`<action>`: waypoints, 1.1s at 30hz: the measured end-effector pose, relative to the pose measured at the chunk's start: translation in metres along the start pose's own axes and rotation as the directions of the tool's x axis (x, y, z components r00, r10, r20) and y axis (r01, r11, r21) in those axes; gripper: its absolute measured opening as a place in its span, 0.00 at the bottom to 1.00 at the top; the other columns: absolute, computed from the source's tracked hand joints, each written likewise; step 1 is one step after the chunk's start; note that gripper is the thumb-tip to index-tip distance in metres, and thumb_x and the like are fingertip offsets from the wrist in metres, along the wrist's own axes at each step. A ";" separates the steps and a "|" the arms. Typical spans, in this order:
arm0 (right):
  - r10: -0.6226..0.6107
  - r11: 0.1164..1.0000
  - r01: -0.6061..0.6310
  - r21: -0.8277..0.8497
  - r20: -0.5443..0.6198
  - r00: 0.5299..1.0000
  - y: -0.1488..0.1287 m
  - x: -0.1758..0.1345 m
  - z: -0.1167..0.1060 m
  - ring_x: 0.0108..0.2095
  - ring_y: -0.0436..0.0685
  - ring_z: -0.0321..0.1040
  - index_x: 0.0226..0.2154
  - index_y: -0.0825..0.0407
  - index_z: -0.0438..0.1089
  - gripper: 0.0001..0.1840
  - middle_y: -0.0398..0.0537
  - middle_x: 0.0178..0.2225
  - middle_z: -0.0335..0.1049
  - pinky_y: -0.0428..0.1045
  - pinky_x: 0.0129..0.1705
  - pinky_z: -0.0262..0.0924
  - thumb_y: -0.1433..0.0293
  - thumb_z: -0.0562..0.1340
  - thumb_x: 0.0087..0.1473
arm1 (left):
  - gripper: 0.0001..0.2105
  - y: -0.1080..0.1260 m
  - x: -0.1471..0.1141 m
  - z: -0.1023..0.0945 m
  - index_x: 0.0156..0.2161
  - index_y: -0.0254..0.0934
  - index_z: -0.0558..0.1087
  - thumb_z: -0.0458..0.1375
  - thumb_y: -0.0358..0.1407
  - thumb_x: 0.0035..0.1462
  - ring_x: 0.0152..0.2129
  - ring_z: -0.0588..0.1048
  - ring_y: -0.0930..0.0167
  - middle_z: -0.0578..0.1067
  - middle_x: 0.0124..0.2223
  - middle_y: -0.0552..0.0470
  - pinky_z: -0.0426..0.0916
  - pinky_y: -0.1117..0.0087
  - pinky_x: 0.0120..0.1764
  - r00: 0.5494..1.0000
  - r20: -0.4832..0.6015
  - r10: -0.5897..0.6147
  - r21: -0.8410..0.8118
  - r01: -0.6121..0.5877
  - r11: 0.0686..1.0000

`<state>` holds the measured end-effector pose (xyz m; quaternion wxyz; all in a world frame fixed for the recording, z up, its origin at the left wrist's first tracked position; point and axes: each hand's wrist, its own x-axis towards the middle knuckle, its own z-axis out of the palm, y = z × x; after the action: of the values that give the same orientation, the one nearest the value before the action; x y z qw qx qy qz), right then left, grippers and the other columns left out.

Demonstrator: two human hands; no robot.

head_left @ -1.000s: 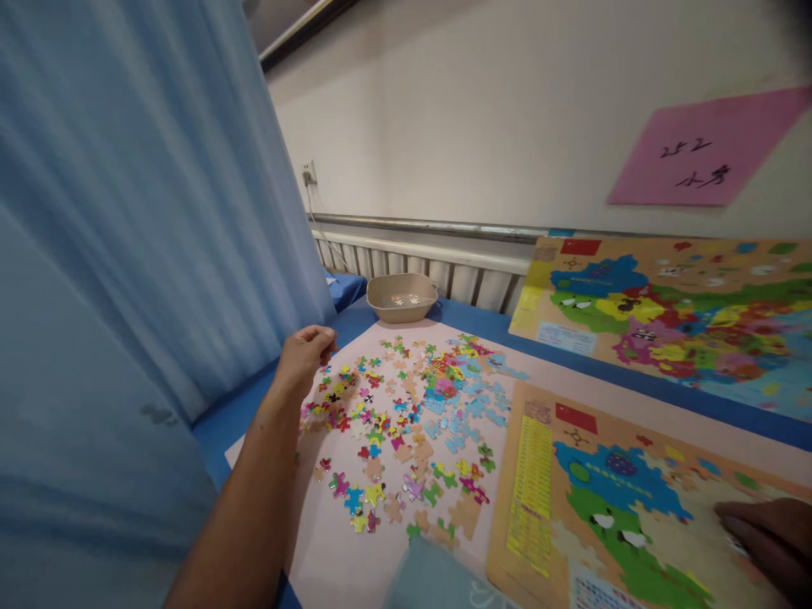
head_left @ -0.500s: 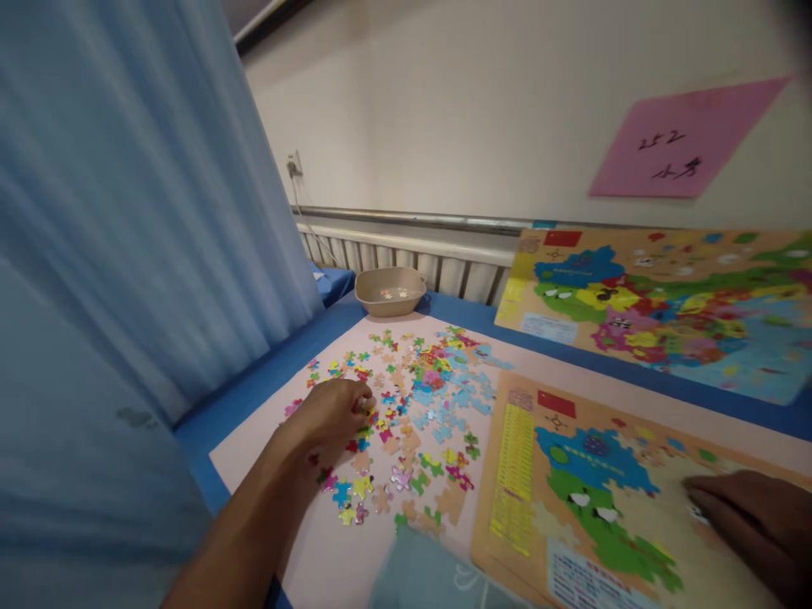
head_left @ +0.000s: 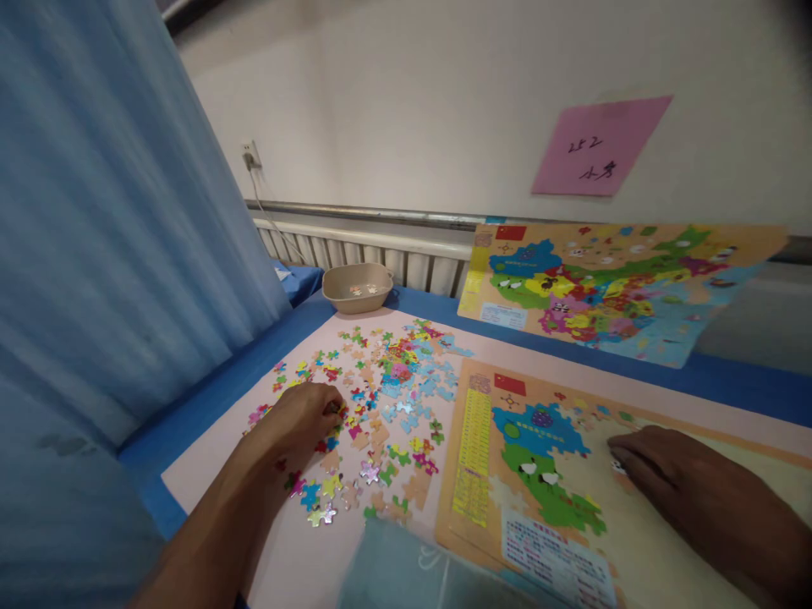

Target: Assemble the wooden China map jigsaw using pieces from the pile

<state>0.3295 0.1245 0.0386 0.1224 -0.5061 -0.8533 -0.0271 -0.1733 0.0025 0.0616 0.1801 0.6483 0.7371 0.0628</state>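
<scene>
The picking over of loose pieces was judged to be the step in hand. At eight o'clock in the view, the left hand [head_left: 308,413] was held low with its fingers curled over small, glossy, many-coloured jigsaw pieces [head_left: 370,472], which were strewn over a pale pink sheet [head_left: 212,465] on the blue counter [head_left: 149,474]; whether its grip was closed on one could not be told. At four o'clock, the right hand [head_left: 691,495] was held over the cream, unfilled part of a flat, tan, map-printed jigsaw board [head_left: 449,501]. A white-marked piece [head_left: 617,466] was seen at its fingertips, pinched or merely lying there, which could not be told. Blue and green areas were shown toward the board's ten o'clock. For the next move, a fingertip pinch on a single piece, kept clear of its neighbours, was judged to be needed.
</scene>
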 end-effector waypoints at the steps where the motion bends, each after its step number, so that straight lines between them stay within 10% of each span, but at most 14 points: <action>1: -0.012 1.000 0.011 0.023 0.032 0.999 0.000 0.000 -0.001 0.37 0.65 0.79 0.32 0.44 0.80 0.26 0.51 0.37 0.82 0.58 0.41 0.76 0.54 0.49 0.59 | 0.08 0.000 0.000 0.000 0.36 0.43 0.80 0.58 0.35 0.53 0.31 0.75 0.66 0.81 0.33 0.52 0.58 0.68 0.33 1.000 -0.009 -0.001 -0.004 0.001 1.000; 12: 0.023 0.998 -0.030 0.053 0.124 0.992 -0.003 -0.001 -0.005 0.43 0.68 0.78 0.37 0.48 0.80 0.28 0.56 0.42 0.81 0.62 0.46 0.73 0.55 0.47 0.60 | 0.08 -0.001 0.003 0.006 0.29 0.41 0.71 0.54 0.35 0.60 0.27 0.69 0.67 0.75 0.29 0.52 0.52 0.66 0.32 0.957 -0.288 0.022 0.003 -0.022 1.000; 25: 0.020 0.998 -0.024 0.064 0.059 0.998 0.035 -0.004 0.032 0.43 0.68 0.77 0.35 0.44 0.80 0.28 0.52 0.42 0.81 0.62 0.46 0.72 0.49 0.49 0.59 | 0.06 -0.012 0.005 0.002 0.30 0.40 0.74 0.55 0.29 0.55 0.30 0.73 0.66 0.78 0.31 0.50 0.56 0.66 0.33 0.966 -0.256 0.041 -0.038 -0.052 0.998; 33: 0.023 0.999 -0.026 0.045 0.079 0.997 0.034 -0.002 0.034 0.46 0.67 0.77 0.36 0.45 0.81 0.30 0.51 0.45 0.80 0.63 0.50 0.71 0.49 0.47 0.58 | 0.09 0.014 -0.057 0.006 0.33 0.41 0.75 0.54 0.28 0.59 0.35 0.75 0.66 0.78 0.35 0.52 0.62 0.67 0.38 0.951 -0.284 0.123 -0.085 -0.153 0.985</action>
<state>0.3538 0.1451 0.0024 0.1005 -0.5143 -0.8516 0.0140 -0.1532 -0.0521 0.0713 0.1046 0.6725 0.7035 0.2045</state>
